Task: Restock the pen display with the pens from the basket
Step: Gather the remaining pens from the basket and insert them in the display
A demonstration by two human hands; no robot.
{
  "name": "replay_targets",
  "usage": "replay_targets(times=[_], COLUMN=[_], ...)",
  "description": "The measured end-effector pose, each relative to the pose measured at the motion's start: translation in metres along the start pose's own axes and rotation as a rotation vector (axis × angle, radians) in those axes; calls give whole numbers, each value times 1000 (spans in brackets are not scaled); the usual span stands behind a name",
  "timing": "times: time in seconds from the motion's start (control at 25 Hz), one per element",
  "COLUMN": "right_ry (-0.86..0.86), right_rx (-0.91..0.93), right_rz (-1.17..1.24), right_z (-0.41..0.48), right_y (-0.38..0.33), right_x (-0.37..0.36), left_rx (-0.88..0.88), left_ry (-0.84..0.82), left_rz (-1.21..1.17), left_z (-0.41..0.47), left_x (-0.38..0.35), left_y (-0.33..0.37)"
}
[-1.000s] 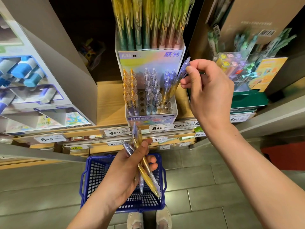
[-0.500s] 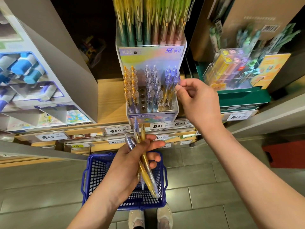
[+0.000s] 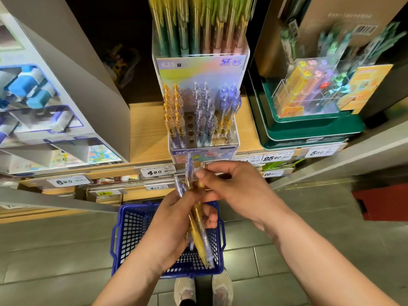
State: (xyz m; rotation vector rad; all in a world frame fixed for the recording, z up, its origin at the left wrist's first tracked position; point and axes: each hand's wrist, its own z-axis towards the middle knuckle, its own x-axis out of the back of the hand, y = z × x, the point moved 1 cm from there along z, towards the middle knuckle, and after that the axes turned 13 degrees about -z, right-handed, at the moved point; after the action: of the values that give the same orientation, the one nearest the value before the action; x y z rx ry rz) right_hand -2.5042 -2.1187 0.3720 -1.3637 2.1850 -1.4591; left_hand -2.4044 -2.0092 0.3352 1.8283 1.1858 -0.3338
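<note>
The clear pen display (image 3: 235, 138) stands on the wooden shelf, with orange-capped pens in its left rows, clear ones in the middle and blue ones at the right; a column of holes between the orange and clear pens stands bare. My left hand (image 3: 174, 219) holds a bunch of pens (image 3: 197, 230), yellow and lilac, over the blue basket (image 3: 123, 235) on the floor. My right hand (image 3: 238, 191) is just below the display, its thumb and forefinger pinching the top of one pen in the bunch.
A grey cardboard display (image 3: 72, 89) of blue items fills the shelf on the left. A green tray with a clear box of colourful pens (image 3: 309, 96) sits to the right. Price tags (image 3: 154, 172) line the shelf edge. My shoes (image 3: 221, 290) show below the basket.
My right hand put a blue pen into the display's right rows, then came down to the bunch in my left hand. The left hand has risen slightly.
</note>
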Motion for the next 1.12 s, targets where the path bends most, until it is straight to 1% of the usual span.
replay_targets(times=[0.04, 0.12, 0.28, 0.32, 0.44, 0.52, 0.6, 0.68, 0.8, 0.88, 0.92, 0.96, 1.0, 1.04, 1.08, 1.12], right_ry=[30, 116, 153, 193, 411, 480, 471, 429, 370, 314, 278, 248, 233, 238, 247, 255], right_rx=[-5, 41, 152, 168, 126, 56, 16, -6, -62, -93, -112, -121, -105, -58, 9, 64], right_rz=[70, 122, 235, 250, 320, 477, 638, 723, 723, 737, 726, 637, 424, 167, -27, -82], right_z=[1, 1, -6, -8, -8, -9, -13, -17, -24, -29, -31, -33, -33, -33, -32, -30], right_y=[0, 4, 13, 16, 29, 37, 42, 47, 51, 52, 51, 51, 52, 51, 47, 41], right_x=[4, 10, 5, 5, 14, 19, 18, 11, -4, -14, -17, -18, -16, -12, -8, -5], left_rx=[-20, -56, -105, -112, -145, -174, -182, -174, -214, -260, -277, -289, -302, -315, -324, -328], left_ry=[33, 100, 210, 227, 250, 257, 227, 148, 55, 39, 47, 56, 58, 55, 47, 38], left_rz=[-29, -63, -90, -125, -302, -275, -210, -175, -123, -97, -96, -102, -97, -70, -29, 21], left_z=[1, 5, 14, 16, 16, 13, 9, 7, 7, 7, 8, 9, 10, 10, 11, 10], left_x=[1, 1, -1, 0, 9, 16, 21, 18, 8, 3, 2, 1, 2, 3, 3, 3], left_y=[1, 4, 2, 1, 4, 4, 2, 1, 0, -1, 0, 1, 2, 3, 3, 2])
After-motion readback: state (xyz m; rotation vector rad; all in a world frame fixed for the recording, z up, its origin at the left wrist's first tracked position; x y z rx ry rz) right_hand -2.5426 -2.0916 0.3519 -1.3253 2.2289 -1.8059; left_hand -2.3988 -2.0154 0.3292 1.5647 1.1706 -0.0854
